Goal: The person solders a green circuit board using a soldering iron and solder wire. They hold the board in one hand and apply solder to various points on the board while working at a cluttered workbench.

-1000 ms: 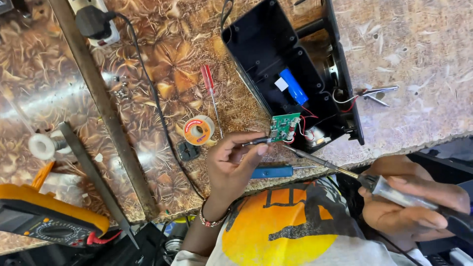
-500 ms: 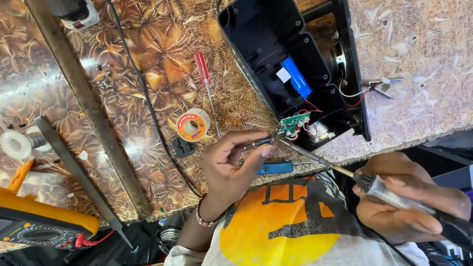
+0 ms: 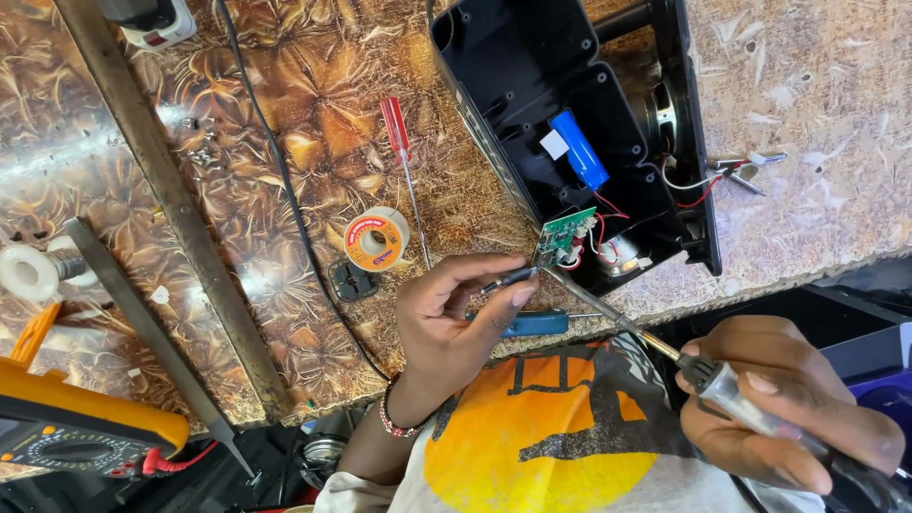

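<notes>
Head view looks down on a patterned brown surface with an open black case lying on it. Taking the case as the landmark: a small green circuit board stands at its near edge, joined by red and white wires to parts inside, and a blue cylindrical battery lies in the middle of the case.

Left hand is just below the board, thumb and forefinger pinched shut on a thin dark tool whose tip meets the board's lower corner. Right hand is well below and right of the case, off the edge of the surface, fingers closed around the handle of a soldering iron; its long metal tip runs up to the same corner of the board.

Left of the case lie a red-handled screwdriver and, below that, a spool of solder wire. A blue-handled tool lies just below the case, beside the left hand. A yellow meter sits far to the lower left. Small metal clips with wires lie right of the case.
</notes>
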